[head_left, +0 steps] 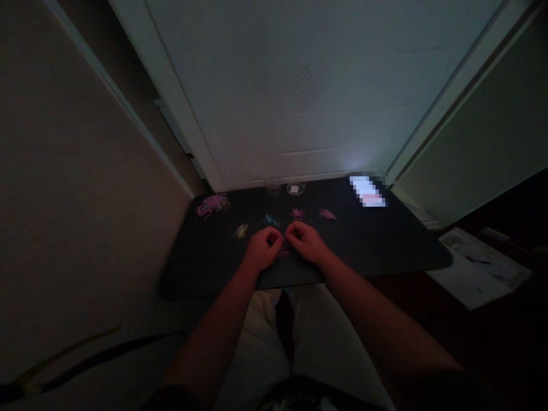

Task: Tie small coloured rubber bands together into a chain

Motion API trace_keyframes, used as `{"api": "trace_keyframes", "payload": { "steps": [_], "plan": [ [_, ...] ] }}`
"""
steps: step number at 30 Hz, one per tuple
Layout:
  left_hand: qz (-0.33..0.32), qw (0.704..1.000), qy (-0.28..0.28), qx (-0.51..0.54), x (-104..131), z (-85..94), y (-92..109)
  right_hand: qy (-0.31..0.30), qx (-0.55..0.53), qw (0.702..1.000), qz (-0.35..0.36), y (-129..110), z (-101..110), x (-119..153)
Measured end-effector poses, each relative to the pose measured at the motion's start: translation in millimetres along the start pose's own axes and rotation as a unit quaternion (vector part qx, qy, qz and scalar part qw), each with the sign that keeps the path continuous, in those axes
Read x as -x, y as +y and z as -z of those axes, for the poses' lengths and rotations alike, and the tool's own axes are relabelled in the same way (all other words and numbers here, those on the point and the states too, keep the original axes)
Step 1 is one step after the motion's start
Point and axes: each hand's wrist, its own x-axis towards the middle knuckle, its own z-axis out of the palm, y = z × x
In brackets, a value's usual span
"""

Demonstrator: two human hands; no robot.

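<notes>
Both my hands meet over the front middle of a dark table. My left hand is closed with thumb and forefinger pinched, and my right hand pinches just beside it, fingertips nearly touching. What they hold, if anything, is too small and dim to make out. Some faint pinkish strands lie between the hands. Just beyond them sit small heaps of thin strips: a yellowish heap, a blue heap, a pink heap and a magenta heap.
At the table's back left lies a larger mixed pile of pink and purple strips. A clear round container and a round lid with a white label stand against the white door. A lit phone rests back right.
</notes>
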Motion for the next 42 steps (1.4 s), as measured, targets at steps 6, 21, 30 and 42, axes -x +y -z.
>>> {"api": "trace_keyframes", "payload": {
  "steps": [6, 21, 30, 42],
  "plan": [
    [-0.003, 1.000, 0.011, 0.000, 0.3, -0.8, -0.9, 0.002, 0.009, 1.000, 0.002, 3.3, 0.0, -0.1],
    [0.003, 1.000, 0.018, -0.003, 0.3, -1.6, 0.6, 0.005, -0.001, 1.000, -0.011, -0.6, -1.2, 2.1],
    [-0.007, 0.999, 0.035, 0.011, 0.6, -2.7, -3.7, 0.030, 0.007, 0.999, -0.030, -0.3, -1.4, 2.4],
    [-0.032, 0.999, 0.012, -0.001, 3.2, -1.3, -1.3, 0.068, -0.010, 0.997, -0.036, 0.5, 3.1, 4.2]
  ]
}}
